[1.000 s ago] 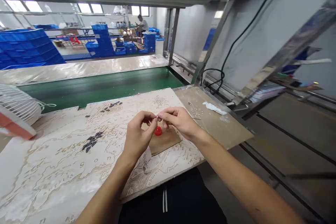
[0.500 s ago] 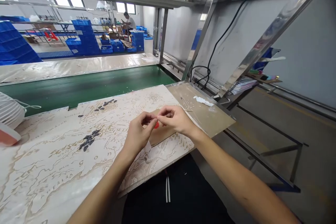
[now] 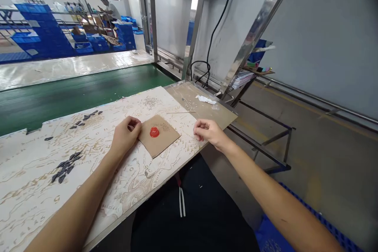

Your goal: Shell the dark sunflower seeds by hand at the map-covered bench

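Note:
A small red cap (image 3: pixel 154 131) sits on a brown cardboard square (image 3: pixel 165 141) lying on the engraved map board (image 3: pixel 97 153). My left hand (image 3: pixel 125 136) rests at the square's left edge, its fingers curled into a pinch; whatever is in them is too small to name. My right hand (image 3: pixel 208 130) rests on the board to the right of the square, near the table's front edge, also with fingers pinched together on something tiny that I cannot make out.
Several small dark pieces (image 3: pixel 65 167) lie in clusters on the board's left part and others (image 3: pixel 87 117) farther back. A green conveyor belt (image 3: pixel 73 90) runs behind. White scraps (image 3: pixel 206 99) lie at the right corner. Blue crates (image 3: pixel 44 27) and a person (image 3: pixel 106 6) are far back.
My hands were pinched together above the red cap; they have separated, left hand down beside the cardboard, right hand out to the right. The view has swung rightward and down.

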The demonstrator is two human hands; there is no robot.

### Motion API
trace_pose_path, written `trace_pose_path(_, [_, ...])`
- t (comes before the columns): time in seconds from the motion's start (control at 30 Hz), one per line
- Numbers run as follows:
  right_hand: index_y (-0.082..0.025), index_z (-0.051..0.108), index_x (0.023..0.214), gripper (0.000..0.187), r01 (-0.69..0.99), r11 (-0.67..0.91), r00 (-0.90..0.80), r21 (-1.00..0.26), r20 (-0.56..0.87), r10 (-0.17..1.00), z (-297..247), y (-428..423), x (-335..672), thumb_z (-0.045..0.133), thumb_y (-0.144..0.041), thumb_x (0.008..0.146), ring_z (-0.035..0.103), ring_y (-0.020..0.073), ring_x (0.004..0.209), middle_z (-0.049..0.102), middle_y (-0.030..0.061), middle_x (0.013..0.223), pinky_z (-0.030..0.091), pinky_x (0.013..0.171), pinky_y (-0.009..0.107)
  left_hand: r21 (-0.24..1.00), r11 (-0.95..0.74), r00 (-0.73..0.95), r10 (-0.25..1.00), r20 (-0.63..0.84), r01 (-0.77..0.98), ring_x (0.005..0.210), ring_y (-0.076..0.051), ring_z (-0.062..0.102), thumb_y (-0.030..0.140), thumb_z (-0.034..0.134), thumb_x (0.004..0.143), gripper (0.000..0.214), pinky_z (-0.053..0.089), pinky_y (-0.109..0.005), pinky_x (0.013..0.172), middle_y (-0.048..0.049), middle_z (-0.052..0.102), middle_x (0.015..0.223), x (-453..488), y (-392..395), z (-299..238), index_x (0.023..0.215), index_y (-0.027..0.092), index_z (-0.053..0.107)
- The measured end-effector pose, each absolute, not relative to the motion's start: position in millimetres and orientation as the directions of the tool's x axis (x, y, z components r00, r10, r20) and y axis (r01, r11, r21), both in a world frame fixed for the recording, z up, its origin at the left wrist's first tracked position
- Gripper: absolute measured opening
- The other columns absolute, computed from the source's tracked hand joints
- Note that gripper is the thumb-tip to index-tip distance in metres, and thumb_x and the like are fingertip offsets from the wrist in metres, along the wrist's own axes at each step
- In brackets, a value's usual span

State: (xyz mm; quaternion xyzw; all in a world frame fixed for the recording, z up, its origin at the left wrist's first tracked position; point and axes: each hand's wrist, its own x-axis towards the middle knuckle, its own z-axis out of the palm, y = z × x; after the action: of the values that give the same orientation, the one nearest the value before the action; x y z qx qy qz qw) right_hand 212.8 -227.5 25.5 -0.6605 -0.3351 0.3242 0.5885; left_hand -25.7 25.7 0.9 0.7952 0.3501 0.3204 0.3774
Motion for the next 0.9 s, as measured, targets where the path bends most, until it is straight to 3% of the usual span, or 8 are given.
trace_pose_path(0.23, [-0.021, 0.067, 0.08, 0.042, -0.002, -0.083, 0.598, -0.997, -0.068, 0.799, 19, -235, 216, 0.093, -0.052, 0.071, 0.044, 0.0078, 0.051, 0.074, 0.0018, 0.075, 0.032, 0.052, 0.025, 0.807, -0.483, 0.526, 0.809, 0.264, 0.339, 0.078, -0.024, 0.066, 0.036, 0.066, 0.089, 0.015, 0.05, -0.038, 0.076, -0.0057, 0.076, 0.089, -29, 26, -6, 0.093, 0.023, 0.07])
trace_pose_path(0.5, [-0.021, 0.076, 0.081, 0.037, 0.116, -0.087, 0.617, -0.989, 0.003, 0.787, 8, -215, 198, 0.097, -0.049, 0.071, 0.055, 0.0145, 0.059, 0.065, -0.0015, 0.066, 0.046, 0.06, 0.03, 0.807, -0.505, 0.533, 0.793, 0.294, 0.307, 0.082, -0.024, 0.067, 0.029, 0.065, 0.093, 0.007, 0.053, -0.04, 0.081, -0.0072, 0.077, 0.094, -31, 24, -11, 0.092, 0.023, 0.069])
trace_pose_path(0.73, [-0.024, 0.067, 0.086, 0.044, 0.218, -0.029, 0.766, -0.975, 0.153, 0.624, -15, -202, 208, 0.087, -0.061, 0.076, 0.046, 0.0143, 0.057, 0.055, -0.005, 0.065, 0.039, 0.056, 0.03, 0.797, -0.519, 0.543, 0.784, 0.299, 0.309, 0.083, -0.025, 0.068, 0.028, 0.063, 0.094, 0.008, 0.054, -0.04, 0.082, -0.0074, 0.077, 0.095, -30, 25, -13, 0.092, 0.023, 0.069])
trace_pose_path(0.9, [-0.027, 0.058, 0.089, 0.046, 0.228, -0.01, 0.813, -0.974, 0.185, 0.552, -25, -198, 215, 0.078, -0.068, 0.08, 0.046, 0.0143, 0.059, 0.049, -0.0075, 0.066, 0.042, 0.059, 0.029, 0.786, -0.498, 0.549, 0.798, 0.249, 0.366, 0.083, -0.025, 0.068, 0.03, 0.067, 0.091, 0.008, 0.054, -0.04, 0.083, -0.006, 0.077, 0.094, -30, 28, -10, 0.093, 0.023, 0.07])
